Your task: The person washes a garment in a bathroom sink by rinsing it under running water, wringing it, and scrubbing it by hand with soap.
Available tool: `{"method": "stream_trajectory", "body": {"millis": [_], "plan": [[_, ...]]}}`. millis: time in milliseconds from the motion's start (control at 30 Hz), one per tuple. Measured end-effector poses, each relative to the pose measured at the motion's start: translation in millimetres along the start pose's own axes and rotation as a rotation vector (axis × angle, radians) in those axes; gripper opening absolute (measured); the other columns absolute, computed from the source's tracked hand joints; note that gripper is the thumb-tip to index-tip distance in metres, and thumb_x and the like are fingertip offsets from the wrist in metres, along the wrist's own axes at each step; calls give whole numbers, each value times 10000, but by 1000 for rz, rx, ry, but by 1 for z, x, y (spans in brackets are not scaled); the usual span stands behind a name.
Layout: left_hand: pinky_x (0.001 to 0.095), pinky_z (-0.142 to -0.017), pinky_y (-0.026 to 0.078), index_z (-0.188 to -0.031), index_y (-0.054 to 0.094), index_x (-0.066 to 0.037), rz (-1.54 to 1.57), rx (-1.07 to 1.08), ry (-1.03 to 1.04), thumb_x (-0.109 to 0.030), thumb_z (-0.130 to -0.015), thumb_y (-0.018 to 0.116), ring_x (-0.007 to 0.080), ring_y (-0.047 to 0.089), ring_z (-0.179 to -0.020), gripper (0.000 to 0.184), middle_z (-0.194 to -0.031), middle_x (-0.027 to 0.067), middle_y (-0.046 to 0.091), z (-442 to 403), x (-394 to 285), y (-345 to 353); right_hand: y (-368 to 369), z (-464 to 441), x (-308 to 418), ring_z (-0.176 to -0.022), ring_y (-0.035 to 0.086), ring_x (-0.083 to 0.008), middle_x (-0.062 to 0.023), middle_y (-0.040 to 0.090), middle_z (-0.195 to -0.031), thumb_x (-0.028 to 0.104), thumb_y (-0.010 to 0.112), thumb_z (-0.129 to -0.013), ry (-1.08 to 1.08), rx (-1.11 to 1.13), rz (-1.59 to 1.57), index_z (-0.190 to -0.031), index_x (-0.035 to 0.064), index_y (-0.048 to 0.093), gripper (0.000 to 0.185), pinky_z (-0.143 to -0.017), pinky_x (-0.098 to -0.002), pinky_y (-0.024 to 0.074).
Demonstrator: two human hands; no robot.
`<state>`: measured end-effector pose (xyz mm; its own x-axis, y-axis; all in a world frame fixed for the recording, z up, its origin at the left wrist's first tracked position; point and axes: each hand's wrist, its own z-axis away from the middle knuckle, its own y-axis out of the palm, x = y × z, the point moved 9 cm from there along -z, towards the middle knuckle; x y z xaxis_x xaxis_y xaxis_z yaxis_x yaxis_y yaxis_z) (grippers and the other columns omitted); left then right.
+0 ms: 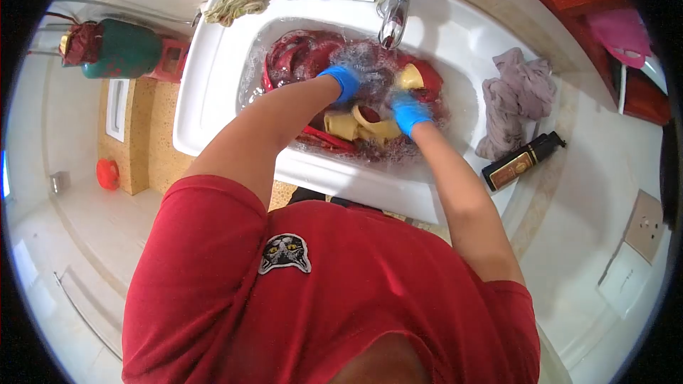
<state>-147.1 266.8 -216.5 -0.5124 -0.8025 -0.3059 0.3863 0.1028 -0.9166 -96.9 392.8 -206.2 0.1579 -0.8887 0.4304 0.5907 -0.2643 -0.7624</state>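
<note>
Both my hands wear blue gloves and reach into the white sink (191,110), which holds foamy water and soaked red clothing (306,53) with yellow parts (342,126). My left hand (345,82) is down at the red cloth near the middle of the basin, its fingers hidden by water and suds. To the right, my right hand (410,111) touches the wet garment beside a yellow patch (410,77). It is smeared by motion, so its fingers do not show clearly.
A chrome faucet (395,7) stands at the sink's back edge. A pale crumpled cloth (244,0) lies on the back left corner. On the right are a grey-mauve cloth (518,92) and a black bottle (523,161). A green container (122,48) is at far left.
</note>
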Motion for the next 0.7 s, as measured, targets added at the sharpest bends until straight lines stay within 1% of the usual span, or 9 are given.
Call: {"method": "stream_trajectory", "body": {"millis": [100,167,233,267,400,500,533,600,700], "plan": [[415,-953,403,-1162,568,-109,116,58,-87,-254,-828,543,334,535,-1095,365,-1201,169,551,4,8,6,-10,4,21,-1041,561,-372,-222,560,-1157,197,403,-869,-29,196,374,-1113,40,582,342,-894,-459,442],[421,-950,404,-1199,538,-98,-271,290,97,-276,-823,555,339,530,-1101,416,-1204,169,548,4,-1,22,-14,16,26,-1004,582,-363,-224,575,-1125,178,407,-863,-22,103,440,-1079,49,606,321,-868,-456,459],[419,-950,408,-1230,512,-88,-189,400,35,-280,-816,572,341,524,-1112,461,-1246,166,522,36,-26,-51,-13,-5,3,-887,626,-347,-211,622,-1007,131,424,-840,-127,-383,397,-1038,69,634,296,-777,-451,497],[418,-950,411,-1246,498,-82,-132,476,11,-281,-812,581,341,521,-1118,484,-1266,164,508,69,-46,-80,-25,9,16,-883,625,-347,-211,624,-994,130,430,-834,-149,-301,434,-1044,81,633,296,-773,-453,494],[403,-923,444,-1250,506,-87,23,-419,215,-319,-809,611,337,542,-1083,508,-1243,175,519,158,-51,-139,-83,84,75,-881,614,-360,-197,624,-965,111,441,-821,-75,-130,410,-1109,214,619,354,-764,-460,484],[403,-925,440,-1227,528,-73,213,-506,165,-336,-821,606,340,546,-1070,490,-1217,173,537,234,-24,-132,-138,103,36,-900,605,-380,-214,625,-960,81,467,-802,-15,-431,-31,-1121,161,612,359,-778,-438,477],[403,-925,438,-1210,540,-67,251,-501,93,-327,-822,606,340,545,-1070,472,-1203,172,546,256,-14,-127,-164,111,29,-891,627,-300,-174,650,-956,56,507,-791,133,-437,-35,-1121,102,608,347,-801,-374,477],[404,-926,436,-1176,563,-54,320,-481,-40,-309,-823,607,341,543,-1071,438,-1176,171,564,293,7,-118,-224,147,64,-889,582,-121,-37,644,-984,89,579,-828,-140,-618,-512,-1074,20,619,259,-803,-285,464],[401,-840,468,-1092,596,-49,285,-554,-15,-281,-807,612,325,578,-960,369,-1072,158,603,315,25,-99,-308,196,112,-879,564,-113,-24,639,-963,102,571,-851,-40,-671,-304,-1042,21,633,217,-817,-285,452]]}}
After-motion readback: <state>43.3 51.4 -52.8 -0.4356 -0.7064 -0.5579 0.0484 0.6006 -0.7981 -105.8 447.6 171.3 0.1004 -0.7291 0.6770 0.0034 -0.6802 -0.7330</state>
